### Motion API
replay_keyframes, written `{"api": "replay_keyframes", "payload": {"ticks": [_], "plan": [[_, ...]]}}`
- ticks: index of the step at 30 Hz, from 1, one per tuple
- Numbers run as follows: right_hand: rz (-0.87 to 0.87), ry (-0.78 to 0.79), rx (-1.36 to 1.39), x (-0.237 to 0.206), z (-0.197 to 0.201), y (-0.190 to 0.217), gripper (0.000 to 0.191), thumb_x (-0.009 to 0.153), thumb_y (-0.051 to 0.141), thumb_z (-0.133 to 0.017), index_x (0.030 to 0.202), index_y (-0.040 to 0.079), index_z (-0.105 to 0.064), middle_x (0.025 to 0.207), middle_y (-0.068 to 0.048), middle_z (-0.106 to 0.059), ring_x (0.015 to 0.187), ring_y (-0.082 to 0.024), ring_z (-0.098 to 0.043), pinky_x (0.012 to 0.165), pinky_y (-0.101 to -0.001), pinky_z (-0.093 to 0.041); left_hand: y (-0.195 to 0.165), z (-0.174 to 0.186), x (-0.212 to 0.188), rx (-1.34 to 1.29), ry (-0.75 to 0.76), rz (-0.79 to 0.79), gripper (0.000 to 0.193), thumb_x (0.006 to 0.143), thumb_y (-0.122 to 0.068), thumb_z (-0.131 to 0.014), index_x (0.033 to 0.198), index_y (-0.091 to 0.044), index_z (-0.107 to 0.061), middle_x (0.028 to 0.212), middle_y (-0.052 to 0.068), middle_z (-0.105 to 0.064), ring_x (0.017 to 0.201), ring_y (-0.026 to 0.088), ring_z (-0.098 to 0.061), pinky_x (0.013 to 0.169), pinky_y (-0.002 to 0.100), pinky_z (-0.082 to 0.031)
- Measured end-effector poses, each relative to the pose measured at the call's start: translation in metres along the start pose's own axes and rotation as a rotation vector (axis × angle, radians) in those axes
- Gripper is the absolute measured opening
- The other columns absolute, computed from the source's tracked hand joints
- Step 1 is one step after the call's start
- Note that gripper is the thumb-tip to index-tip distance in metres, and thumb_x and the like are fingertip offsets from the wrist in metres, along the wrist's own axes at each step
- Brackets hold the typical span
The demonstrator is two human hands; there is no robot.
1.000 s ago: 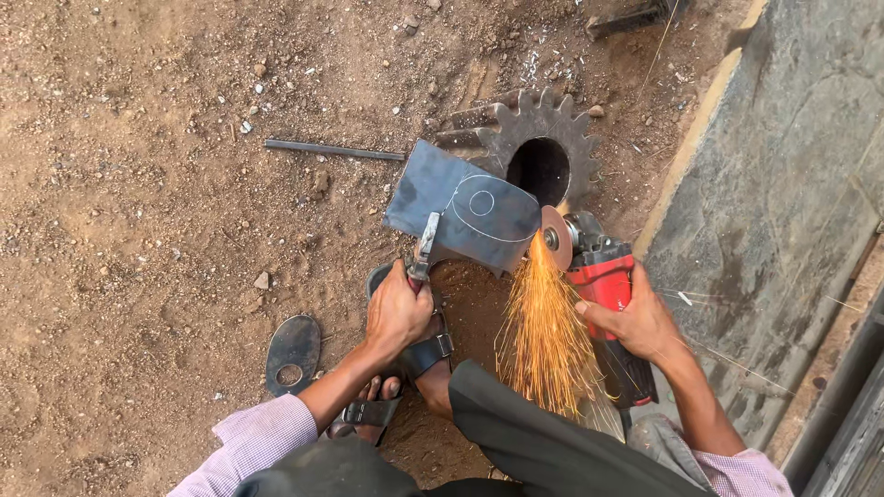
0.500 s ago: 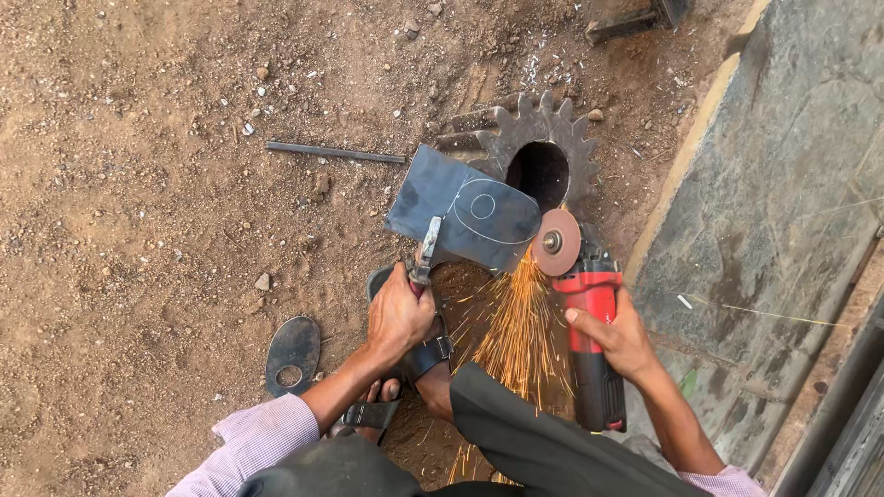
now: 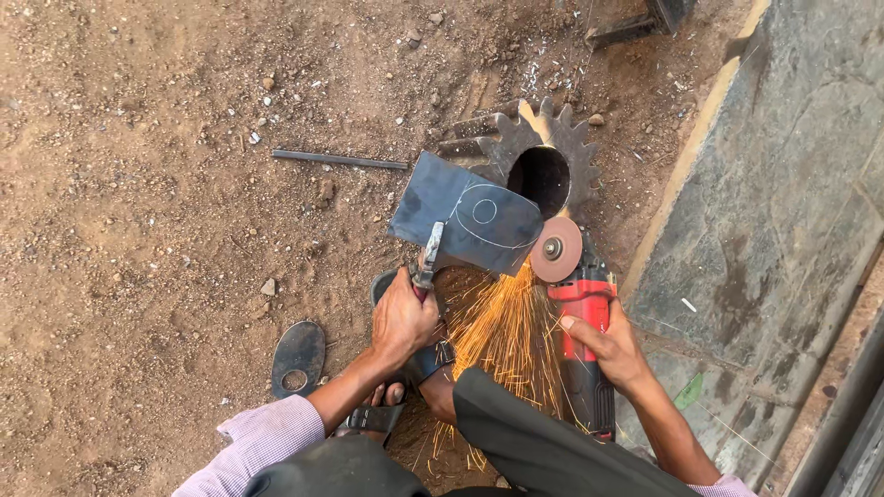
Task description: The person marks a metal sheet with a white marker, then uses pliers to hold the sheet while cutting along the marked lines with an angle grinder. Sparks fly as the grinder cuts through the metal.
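Note:
My left hand (image 3: 403, 317) grips pliers (image 3: 429, 260) that clamp a dark steel plate (image 3: 462, 214) marked with chalk circles. The plate rests on a large toothed gear (image 3: 549, 147) with a round hole. A red and black angle grinder (image 3: 582, 345) is in my right hand (image 3: 610, 345). Its brown disc (image 3: 555, 249) meets the plate's right edge. Orange sparks (image 3: 502, 340) spray down toward my trouser leg and sandalled foot.
A thin steel rod (image 3: 339, 160) lies on the dirt to the left of the plate. A flat oval metal piece (image 3: 297, 354) lies near my left forearm. A grey stone slab (image 3: 778, 202) runs along the right. Small stones are scattered around.
The grinder has swung so its body points toward me, and the disc has shifted along the plate's right edge. The spark stream is wider and more spread. My left hand has stayed put.

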State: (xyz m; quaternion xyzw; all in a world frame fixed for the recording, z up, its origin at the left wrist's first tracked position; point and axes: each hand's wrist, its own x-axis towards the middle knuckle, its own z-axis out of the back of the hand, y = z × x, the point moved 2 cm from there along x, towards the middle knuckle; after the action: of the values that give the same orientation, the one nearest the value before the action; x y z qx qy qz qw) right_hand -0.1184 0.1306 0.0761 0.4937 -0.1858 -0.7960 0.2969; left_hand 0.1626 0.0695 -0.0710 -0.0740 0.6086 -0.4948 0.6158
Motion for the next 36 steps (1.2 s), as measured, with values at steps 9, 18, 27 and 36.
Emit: {"api": "replay_keyframes", "payload": {"ticks": [9, 18, 27, 36], "plan": [[0.005, 0.017, 0.013, 0.001, 0.0, -0.003, 0.064, 0.08, 0.029, -0.076, 0.133, 0.004, -0.052, 0.112, -0.008, -0.065, 0.098, -0.016, -0.063, 0.086, -0.0342, -0.054, 0.001, 0.0, -0.001, -0.045, -0.026, -0.03, 0.027, 0.092, -0.026, -0.057, 0.1, -0.001, -0.053, 0.091, 0.026, -0.066, 0.089, 0.046, -0.066, 0.081, 0.057, -0.049], [-0.025, -0.098, -0.388, 0.015, 0.027, -0.006, 0.081, 0.072, 0.037, -0.083, 0.135, 0.003, -0.046, 0.107, -0.011, -0.07, 0.094, -0.019, -0.067, 0.085, -0.0369, -0.055, 0.001, -0.001, -0.001, -0.021, -0.046, -0.026, 0.028, 0.091, -0.026, -0.058, 0.1, 0.0, -0.053, 0.092, 0.028, -0.066, 0.089, 0.049, -0.065, 0.08, 0.058, -0.048], [0.031, -0.109, -0.616, 0.021, 0.04, 0.013, 0.083, 0.069, 0.039, -0.086, 0.133, 0.002, -0.049, 0.11, -0.016, -0.072, 0.1, -0.025, -0.07, 0.089, -0.0385, -0.054, 0.003, 0.0, 0.002, -0.019, -0.024, 0.012, 0.029, 0.09, -0.028, -0.059, 0.101, -0.002, -0.054, 0.089, 0.028, -0.067, 0.089, 0.049, -0.066, 0.08, 0.058, -0.049], [0.016, -0.138, -0.619, 0.012, 0.04, 0.011, 0.086, 0.067, 0.038, -0.086, 0.136, 0.003, -0.05, 0.113, -0.015, -0.071, 0.102, -0.025, -0.069, 0.092, -0.0391, -0.053, 0.006, 0.022, 0.016, 0.167, 0.083, 0.01, 0.031, 0.087, -0.028, -0.058, 0.102, -0.001, -0.054, 0.085, 0.029, -0.068, 0.086, 0.049, -0.066, 0.079, 0.058, -0.05]]}}
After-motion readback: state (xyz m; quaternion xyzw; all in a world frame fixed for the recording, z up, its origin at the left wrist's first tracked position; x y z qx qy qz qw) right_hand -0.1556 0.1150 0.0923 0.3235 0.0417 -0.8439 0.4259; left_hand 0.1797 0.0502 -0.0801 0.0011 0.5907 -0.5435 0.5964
